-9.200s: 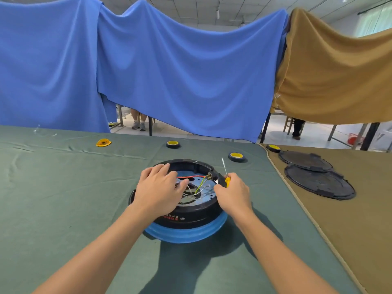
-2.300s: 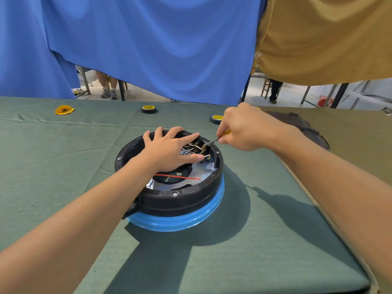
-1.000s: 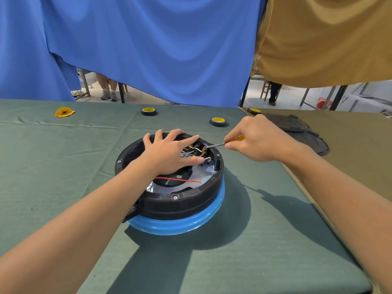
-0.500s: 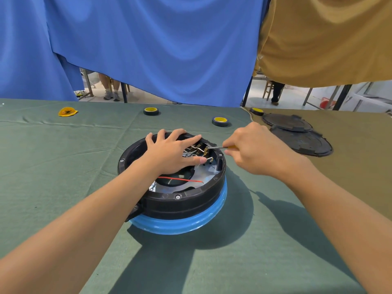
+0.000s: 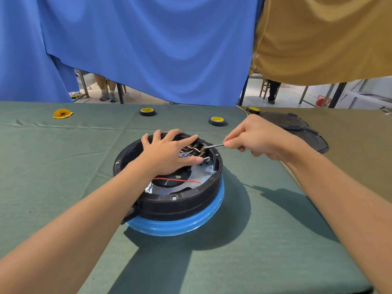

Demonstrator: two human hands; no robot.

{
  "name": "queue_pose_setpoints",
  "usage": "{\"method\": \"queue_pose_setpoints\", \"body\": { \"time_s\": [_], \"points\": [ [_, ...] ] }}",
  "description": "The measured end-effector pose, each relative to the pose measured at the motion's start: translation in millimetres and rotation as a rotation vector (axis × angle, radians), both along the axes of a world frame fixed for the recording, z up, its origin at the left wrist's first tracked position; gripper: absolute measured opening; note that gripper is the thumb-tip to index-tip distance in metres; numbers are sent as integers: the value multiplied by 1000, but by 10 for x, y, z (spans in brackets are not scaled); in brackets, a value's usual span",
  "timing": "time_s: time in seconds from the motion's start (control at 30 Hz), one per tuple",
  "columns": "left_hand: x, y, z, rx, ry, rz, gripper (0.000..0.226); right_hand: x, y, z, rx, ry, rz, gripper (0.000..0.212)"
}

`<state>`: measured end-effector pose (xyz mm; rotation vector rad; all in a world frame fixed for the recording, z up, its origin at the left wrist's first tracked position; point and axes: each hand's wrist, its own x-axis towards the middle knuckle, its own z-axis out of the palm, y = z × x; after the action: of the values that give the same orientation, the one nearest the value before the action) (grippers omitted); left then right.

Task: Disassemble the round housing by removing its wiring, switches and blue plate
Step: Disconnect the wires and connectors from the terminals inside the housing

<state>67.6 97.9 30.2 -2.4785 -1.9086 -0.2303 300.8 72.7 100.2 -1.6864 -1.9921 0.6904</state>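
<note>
Head view: my right hand (image 5: 258, 141), drawn back, pinches the thin metal screwdriver (image 5: 213, 146); my left hand (image 5: 167, 155) stays flat on the round black housing (image 5: 180, 204).

The picture is bright and sharp, with soft light from above and the far left, so the round housing (image 5: 180, 204) throws a big dark shadow on the table (image 5: 63, 166) toward the near right. The right arm (image 5: 339, 198) throws a thinner shadow beside it. The floor (image 5: 286, 96) past the blue cloth (image 5: 148, 49) glows almost white, and the wide lens makes the left arm (image 5: 63, 240) and the right arm look huge near the bottom corners.
</note>
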Motion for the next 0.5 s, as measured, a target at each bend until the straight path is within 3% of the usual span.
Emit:
{"method": "queue_pose_setpoints", "body": {
  "time_s": [0.1, 0.17, 0.5],
  "points": [
    [-1, 6, -2, 1, -2, 3, 88, -74, -5, 78, 187, -259, 85, 9],
    [-3, 2, 2, -2, -1, 3, 89, -105, 4, 144, 203, -324, 120, 9],
    [9, -28, 34, -21, 5, 3, 89, -49, 500, 467, -312, -189, 199, 8]
  ]
}}
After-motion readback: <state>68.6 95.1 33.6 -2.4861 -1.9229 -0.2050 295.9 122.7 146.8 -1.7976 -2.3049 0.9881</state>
